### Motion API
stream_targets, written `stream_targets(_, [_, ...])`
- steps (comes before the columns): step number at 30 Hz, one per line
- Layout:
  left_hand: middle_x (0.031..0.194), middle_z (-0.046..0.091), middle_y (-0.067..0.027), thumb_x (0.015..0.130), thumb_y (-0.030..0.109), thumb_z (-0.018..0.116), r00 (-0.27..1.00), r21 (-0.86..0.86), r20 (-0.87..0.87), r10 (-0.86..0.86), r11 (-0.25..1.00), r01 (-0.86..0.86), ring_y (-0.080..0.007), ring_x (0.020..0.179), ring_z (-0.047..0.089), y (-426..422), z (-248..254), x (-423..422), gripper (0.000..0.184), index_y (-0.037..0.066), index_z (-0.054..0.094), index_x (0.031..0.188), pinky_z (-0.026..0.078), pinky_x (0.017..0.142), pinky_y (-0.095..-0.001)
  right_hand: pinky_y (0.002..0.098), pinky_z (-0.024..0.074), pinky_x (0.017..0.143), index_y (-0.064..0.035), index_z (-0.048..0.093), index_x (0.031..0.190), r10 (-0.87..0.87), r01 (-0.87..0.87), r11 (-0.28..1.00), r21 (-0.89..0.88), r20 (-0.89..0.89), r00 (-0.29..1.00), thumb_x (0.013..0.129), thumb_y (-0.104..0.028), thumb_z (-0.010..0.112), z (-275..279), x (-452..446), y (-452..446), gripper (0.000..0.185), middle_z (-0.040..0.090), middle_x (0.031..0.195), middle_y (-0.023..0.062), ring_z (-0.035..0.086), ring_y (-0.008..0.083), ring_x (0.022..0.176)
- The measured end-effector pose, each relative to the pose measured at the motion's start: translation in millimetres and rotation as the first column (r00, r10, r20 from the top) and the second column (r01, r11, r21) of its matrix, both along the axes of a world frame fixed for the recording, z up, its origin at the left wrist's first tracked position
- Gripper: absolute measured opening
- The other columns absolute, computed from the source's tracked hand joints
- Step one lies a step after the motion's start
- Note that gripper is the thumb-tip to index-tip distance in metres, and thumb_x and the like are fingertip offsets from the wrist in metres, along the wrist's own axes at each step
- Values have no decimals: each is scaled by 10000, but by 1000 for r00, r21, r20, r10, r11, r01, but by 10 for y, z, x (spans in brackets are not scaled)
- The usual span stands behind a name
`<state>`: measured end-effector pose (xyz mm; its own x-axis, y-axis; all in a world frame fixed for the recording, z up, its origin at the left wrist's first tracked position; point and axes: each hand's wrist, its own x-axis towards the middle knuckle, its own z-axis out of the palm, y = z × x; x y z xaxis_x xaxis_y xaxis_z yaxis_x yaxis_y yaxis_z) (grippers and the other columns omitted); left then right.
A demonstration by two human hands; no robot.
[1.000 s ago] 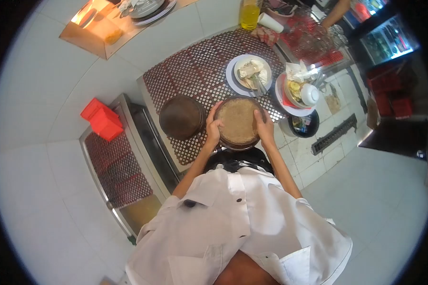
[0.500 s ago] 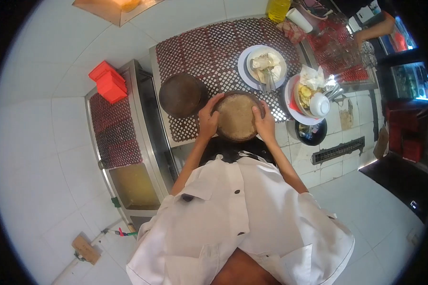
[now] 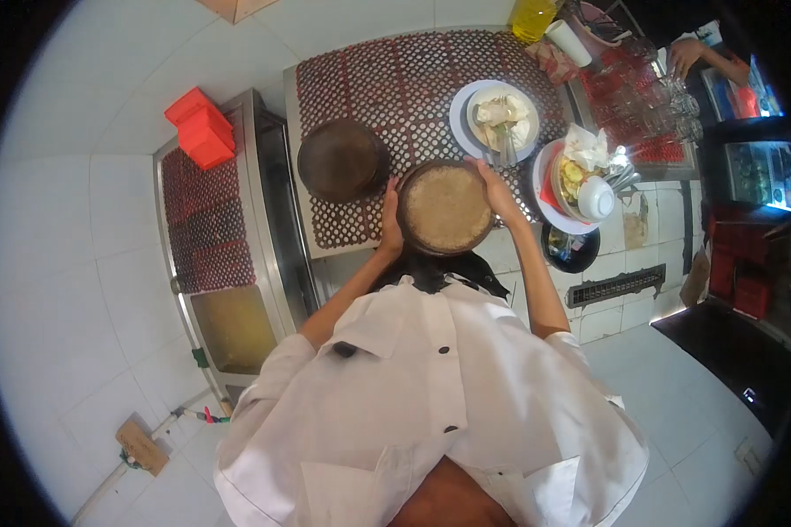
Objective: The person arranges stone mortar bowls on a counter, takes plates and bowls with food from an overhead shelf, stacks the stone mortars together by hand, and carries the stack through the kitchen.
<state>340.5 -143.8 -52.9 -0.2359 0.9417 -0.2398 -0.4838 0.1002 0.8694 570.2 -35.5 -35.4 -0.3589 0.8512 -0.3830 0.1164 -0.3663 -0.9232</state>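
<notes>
Between my two hands is a round, dark brown clay dish with a rough tan face turned up toward me. My left hand presses against its left side. Fingers of my right hand lie along its upper right rim. The dish is at the counter's near edge, close to my body; its underside is hidden. Just left of it, a second round dark brown dish rests on the perforated mat. Behind my right hand, a white plate carries a bowl of food scraps and cutlery.
At right, another plate bears food scraps, crumpled tissue and a white cup, above a black bin. Glasses stand farther back, near another person's hand. Red containers sit on the left steel unit.
My thumbs have moved off the dish's face, and my right hand has shifted up along the rim. The other person's hand has moved. The camera view has shifted slightly.
</notes>
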Motion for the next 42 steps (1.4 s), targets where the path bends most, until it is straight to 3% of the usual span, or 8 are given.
stream_targets(6, [1674,228,-132,1116,448,333,991,-11,131,6,1000,-4,-248,1516,276,55,86,-28,708,26,97,1633,221,1238,-358,368,62,1271,45,269,1588,-74,74,997,9,24,997,1085,-522,371,95,-164,-187,765,144,1704,178,70,268,1587])
stream_targets(13, [1615,347,-177,1069,369,529,921,-169,-354,-163,980,108,-267,1491,329,73,69,-108,670,44,286,1602,242,1221,-370,380,118,1265,35,347,1561,-73,63,985,162,57,996,1103,-472,330,-78,-174,-195,683,294,1657,188,211,298,1558])
stream_targets(16, [1504,499,-227,1021,317,610,817,-177,-563,-127,984,32,-352,1414,462,85,167,-115,591,16,451,1505,339,1178,-405,408,288,1198,77,432,1483,-169,-3,938,346,465,869,1064,-385,498,139,-208,-232,628,457,1526,266,405,372,1445])
stream_targets(20, [1417,576,-172,929,71,664,630,244,-770,101,959,144,-362,1331,534,37,981,-509,429,7,584,1346,427,1104,-422,444,401,1091,78,547,1365,-360,-127,729,673,534,765,971,-221,637,742,-680,-209,503,606,1317,271,555,393,1257])
stream_targets(22, [1327,617,-153,927,81,665,399,515,-805,438,851,105,-361,1231,588,85,949,-974,411,16,600,1327,454,1060,-435,454,427,1059,74,578,1330,-163,-76,885,460,459,874,930,-176,676,1196,-1136,-241,482,642,1248,264,585,394,1200])
stream_targets(26, [1349,586,-213,930,270,755,211,255,-895,393,839,-481,-337,1231,584,375,585,-1758,593,-14,525,1398,454,1056,-417,448,441,1070,78,559,1370,-216,-144,785,602,484,848,935,-352,686,717,-1897,163,624,615,1324,292,563,434,1257])
stream_targets(32, [1465,518,-198,932,329,762,901,-67,-411,137,982,-179,-288,1338,517,745,-80,-2138,753,-46,427,1493,427,1110,-373,422,415,1138,143,384,1489,137,-49,967,-249,349,927,826,-692,697,34,-2455,678,1111,516,1472,300,525,412,1359])
stream_targets(42, [1431,556,-199,967,257,630,976,-27,170,134,991,-131,-344,1299,554,588,-248,-2212,617,-49,448,1470,435,1105,-429,385,425,1137,187,439,1416,-37,-151,862,-483,-358,933,831,-537,781,17,-2452,627,992,535,1433,310,549,373,1322])
